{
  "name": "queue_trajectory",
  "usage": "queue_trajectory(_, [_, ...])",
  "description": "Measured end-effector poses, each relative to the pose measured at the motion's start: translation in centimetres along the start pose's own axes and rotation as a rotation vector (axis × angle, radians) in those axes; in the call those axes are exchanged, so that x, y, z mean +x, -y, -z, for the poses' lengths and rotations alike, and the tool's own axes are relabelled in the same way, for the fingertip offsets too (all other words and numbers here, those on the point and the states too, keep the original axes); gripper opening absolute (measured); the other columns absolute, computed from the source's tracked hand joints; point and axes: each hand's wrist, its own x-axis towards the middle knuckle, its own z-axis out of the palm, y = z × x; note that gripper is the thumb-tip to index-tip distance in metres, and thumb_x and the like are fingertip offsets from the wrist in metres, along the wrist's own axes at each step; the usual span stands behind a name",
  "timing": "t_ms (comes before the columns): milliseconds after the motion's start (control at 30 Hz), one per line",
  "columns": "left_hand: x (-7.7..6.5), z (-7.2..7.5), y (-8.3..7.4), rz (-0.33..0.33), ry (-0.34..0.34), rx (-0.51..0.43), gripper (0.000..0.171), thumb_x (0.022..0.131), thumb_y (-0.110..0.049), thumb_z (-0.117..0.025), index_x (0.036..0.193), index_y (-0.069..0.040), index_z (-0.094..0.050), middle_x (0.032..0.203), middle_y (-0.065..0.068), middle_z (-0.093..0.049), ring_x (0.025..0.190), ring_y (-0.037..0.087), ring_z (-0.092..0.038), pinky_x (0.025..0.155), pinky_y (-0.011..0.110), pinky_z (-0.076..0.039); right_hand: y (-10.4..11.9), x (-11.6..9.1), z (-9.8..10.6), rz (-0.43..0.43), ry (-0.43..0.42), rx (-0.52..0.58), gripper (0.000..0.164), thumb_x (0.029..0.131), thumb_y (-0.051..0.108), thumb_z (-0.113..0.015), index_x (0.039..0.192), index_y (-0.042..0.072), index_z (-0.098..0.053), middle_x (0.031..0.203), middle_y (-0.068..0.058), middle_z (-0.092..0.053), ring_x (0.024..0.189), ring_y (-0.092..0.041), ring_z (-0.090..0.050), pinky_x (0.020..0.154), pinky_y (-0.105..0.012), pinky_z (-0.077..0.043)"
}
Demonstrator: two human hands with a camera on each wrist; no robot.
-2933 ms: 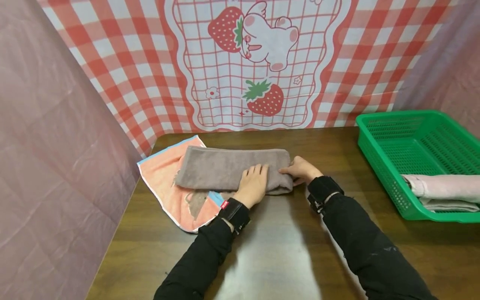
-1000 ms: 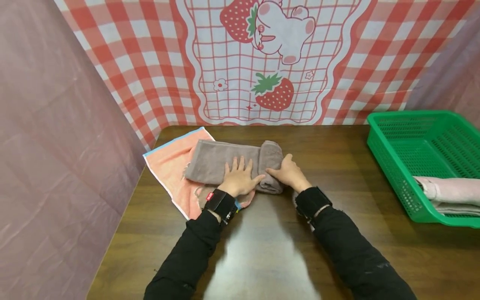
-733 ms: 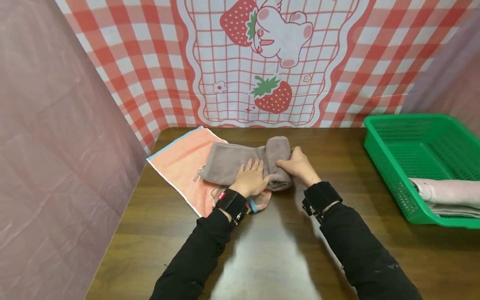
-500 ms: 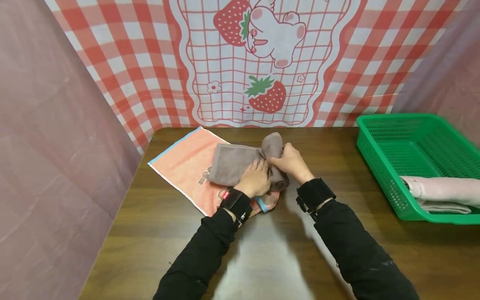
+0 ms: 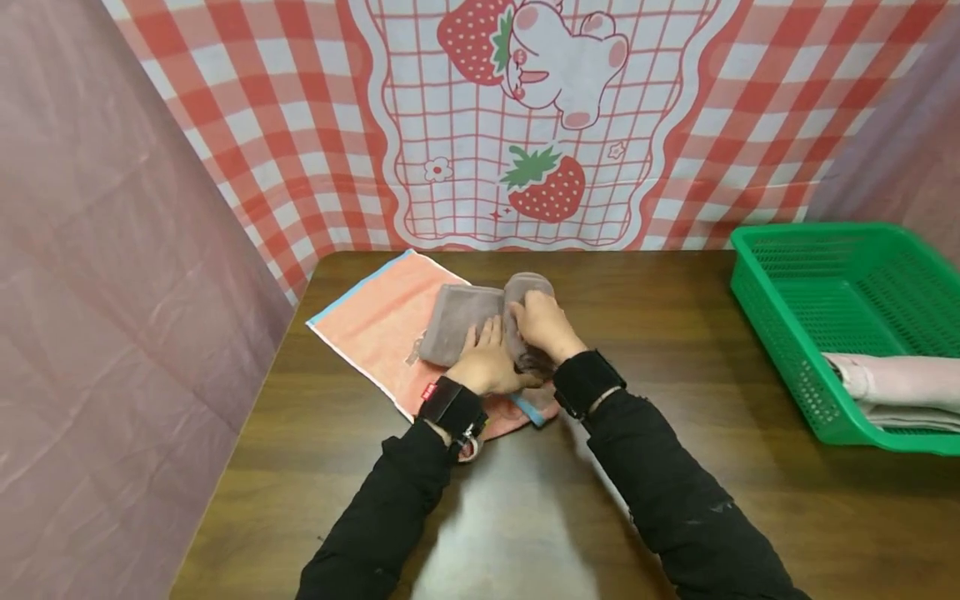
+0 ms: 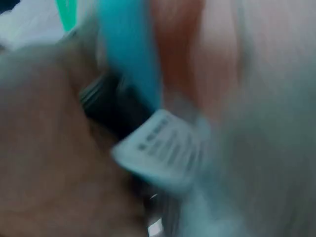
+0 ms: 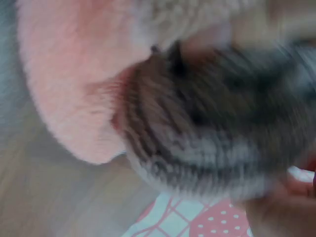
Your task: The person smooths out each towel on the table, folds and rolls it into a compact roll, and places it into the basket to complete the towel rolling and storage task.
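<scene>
A taupe towel (image 5: 459,321) lies partly rolled up, its right end a thick roll and its left part still a flat folded strip. My right hand (image 5: 546,323) grips the roll from the right, fingers curled over it. With fingers straight, my left hand (image 5: 486,367) presses on the flat part just left of the roll. Under both spreads a coral towel (image 5: 382,317) with a blue edge, its near right corner folded over. The right wrist view shows the roll's spiral end (image 7: 197,148) close up. A white care label (image 6: 163,148) shows in the blurred left wrist view.
At the right, a green plastic basket (image 5: 797,379) stands on the wooden table (image 5: 660,333). It holds a rolled pale pink towel (image 5: 907,379) above a folded greyish cloth (image 5: 911,417). A red checked curtain (image 5: 300,167) hangs behind the table.
The taupe towel has gone from a flat strip to a roll at its right end, and its flat part has shortened. My right hand has moved left with the roll.
</scene>
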Motion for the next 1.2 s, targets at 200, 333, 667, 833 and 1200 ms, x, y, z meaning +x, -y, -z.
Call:
queue_trajectory(200, [-1.2, 1.2, 1.8, -0.121, -0.081, -0.069, 0.101, 0.095, -0.067, -0.045, 0.158, -0.002, -0.001, 0.166, 0.016, -0.002, 0.154, 0.026, -0.002, 0.124, 0.046, -0.003, 0.6, 0.3, 0.8, -0.023, 0.166, 0.17, 0.042, 0.099, -0.006, -0.034, 0.139, -0.018, -0.038, 0.117, -0.031, -0.061, 0.084, -0.027, -0.071, 0.071, -0.025, -0.058])
queue_trajectory(333, [-0.9, 0.8, 2.1, -0.217, -0.084, -0.102, 0.083, 0.102, -0.06, -0.031, 0.159, -0.008, -0.002, 0.167, 0.011, -0.003, 0.154, 0.021, -0.001, 0.124, 0.045, -0.002, 0.0, 0.2, 0.7, -0.017, 0.157, 0.171, 0.05, 0.097, -0.006, -0.036, 0.146, -0.017, -0.03, 0.134, -0.033, -0.054, 0.108, -0.037, -0.065, 0.086, -0.032, -0.056])
queue_trajectory(667, [-0.3, -0.2, 4.1, -0.229, -0.053, -0.146, 0.066, 0.106, -0.052, -0.019, 0.158, -0.01, -0.024, 0.166, 0.007, -0.015, 0.154, 0.021, -0.008, 0.123, 0.052, -0.003, -3.7, -1.7, 1.0, 0.017, -0.174, 0.178, 0.035, 0.097, 0.01, -0.059, 0.125, -0.009, -0.051, 0.11, -0.026, -0.059, 0.097, -0.035, -0.062, 0.086, -0.043, -0.052])
queue_trajectory(833, [-0.2, -0.1, 4.1, -0.194, -0.116, -0.228, 0.071, 0.105, -0.056, -0.021, 0.156, -0.006, -0.029, 0.163, 0.01, -0.025, 0.153, 0.024, -0.017, 0.122, 0.054, -0.008, -4.6, -2.0, 1.0, -0.115, -0.07, 0.047, 0.072, 0.095, 0.04, -0.065, 0.134, -0.014, -0.039, 0.129, -0.037, -0.046, 0.117, -0.047, -0.05, 0.098, -0.055, -0.043])
queue_trajectory(1200, [0.2, -1.1, 4.1, -0.169, -0.266, -0.152, 0.065, 0.107, -0.044, -0.035, 0.161, -0.02, -0.008, 0.162, 0.016, -0.025, 0.149, 0.03, -0.027, 0.119, 0.05, -0.023, -3.9, -1.5, -0.5, -0.178, 0.017, -0.047, 0.096, 0.094, 0.057, -0.055, 0.144, -0.02, -0.028, 0.143, -0.039, -0.035, 0.129, -0.052, -0.043, 0.105, -0.058, -0.04])
